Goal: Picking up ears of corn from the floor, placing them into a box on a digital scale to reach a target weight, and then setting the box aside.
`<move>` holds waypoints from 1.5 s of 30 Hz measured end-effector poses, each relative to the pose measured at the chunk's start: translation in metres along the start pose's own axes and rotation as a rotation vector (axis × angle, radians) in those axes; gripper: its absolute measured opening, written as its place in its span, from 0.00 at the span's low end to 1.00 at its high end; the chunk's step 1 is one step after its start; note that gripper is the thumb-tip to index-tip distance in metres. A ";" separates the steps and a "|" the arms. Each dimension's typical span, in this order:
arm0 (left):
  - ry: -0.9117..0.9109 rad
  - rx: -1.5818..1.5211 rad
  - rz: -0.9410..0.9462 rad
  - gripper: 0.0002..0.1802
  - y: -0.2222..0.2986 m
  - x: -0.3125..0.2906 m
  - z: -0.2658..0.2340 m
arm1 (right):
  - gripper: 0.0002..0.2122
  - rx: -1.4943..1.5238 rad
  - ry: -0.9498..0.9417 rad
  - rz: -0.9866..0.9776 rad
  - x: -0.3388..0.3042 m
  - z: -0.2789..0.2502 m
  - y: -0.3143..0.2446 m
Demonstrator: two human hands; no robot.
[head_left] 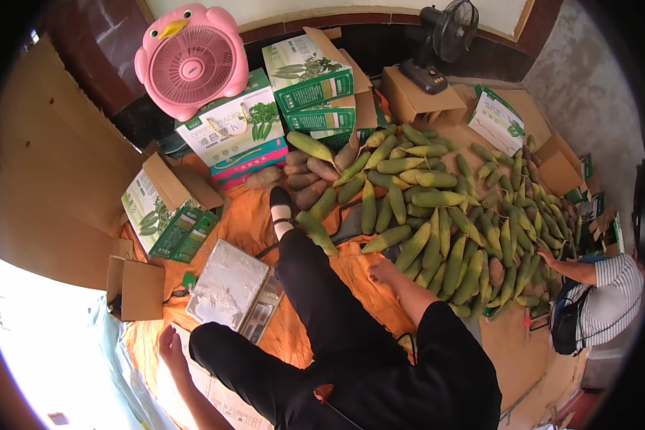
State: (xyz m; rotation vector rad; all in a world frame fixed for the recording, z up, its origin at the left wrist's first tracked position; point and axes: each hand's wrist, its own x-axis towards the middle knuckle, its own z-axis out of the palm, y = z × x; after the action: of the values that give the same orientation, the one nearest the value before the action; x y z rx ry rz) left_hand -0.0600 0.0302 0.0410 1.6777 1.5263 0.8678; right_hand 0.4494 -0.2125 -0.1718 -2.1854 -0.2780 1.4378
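Observation:
My left hand (170, 348) is low at the left, beside the weighing scale (226, 283), its fingers loosely stretched and nothing in them. The scale has a shiny flat top and a panel of buttons on its near right side. My right hand (384, 273) hovers over the orange cloth (351, 276) by the near left edge of the heap, its fingers curled in with nothing visible in them. Closest to it lies a long green radish (387, 239). The big heap of green radishes (473, 276) spreads to the right.
Printed cartons (312, 89) stand behind, with a pink fan (191, 68) and a black fan (451, 36) on boxes. Open cartons (168, 208) are at left. Reddish-brown roots (312, 193) lie by my foot. At right, a co-worker in a striped shirt (613, 294) touches the heap.

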 end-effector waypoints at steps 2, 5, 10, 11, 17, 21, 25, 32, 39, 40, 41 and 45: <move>-0.058 0.091 0.065 0.15 0.020 0.021 0.018 | 0.08 0.034 0.000 -0.009 0.011 -0.008 -0.020; -0.207 0.268 0.160 0.16 0.042 0.045 0.052 | 0.08 0.084 0.045 -0.128 0.027 -0.030 -0.047; -0.373 0.486 0.238 0.18 0.012 0.057 0.075 | 0.07 0.363 0.108 -0.351 0.049 -0.078 -0.128; -0.388 0.522 0.240 0.19 0.012 0.058 0.077 | 0.08 0.383 0.139 -0.368 0.050 -0.089 -0.147; -0.371 0.546 0.148 0.20 0.008 0.065 0.080 | 0.07 0.521 0.327 -0.492 0.088 -0.158 -0.255; -0.348 0.594 0.177 0.18 0.009 0.063 0.077 | 0.10 0.590 0.443 -0.669 0.110 -0.193 -0.327; -0.298 0.616 0.157 0.16 0.013 0.063 0.072 | 0.14 0.598 0.540 -0.685 0.123 -0.224 -0.384; -0.263 0.607 0.081 0.16 0.008 0.062 0.061 | 0.26 0.735 0.465 -0.679 0.142 -0.248 -0.441; -0.235 0.581 0.081 0.14 0.011 0.064 0.065 | 0.28 0.783 0.445 -0.656 0.157 -0.256 -0.459; -0.227 0.598 0.089 0.14 0.013 0.063 0.063 | 0.26 0.758 0.462 -0.659 0.160 -0.260 -0.458; -0.220 0.614 0.099 0.14 0.013 0.063 0.063 | 0.23 0.733 0.480 -0.662 0.163 -0.263 -0.456; -0.212 0.604 0.137 0.15 0.003 0.060 0.058 | 0.17 0.777 0.597 -0.643 0.160 -0.261 -0.437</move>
State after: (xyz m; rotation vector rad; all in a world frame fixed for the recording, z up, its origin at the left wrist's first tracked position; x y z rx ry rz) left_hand -0.0047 0.0861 0.0143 2.2382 1.6334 0.2788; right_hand 0.7968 0.1502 0.0069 -1.5519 -0.1431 0.3902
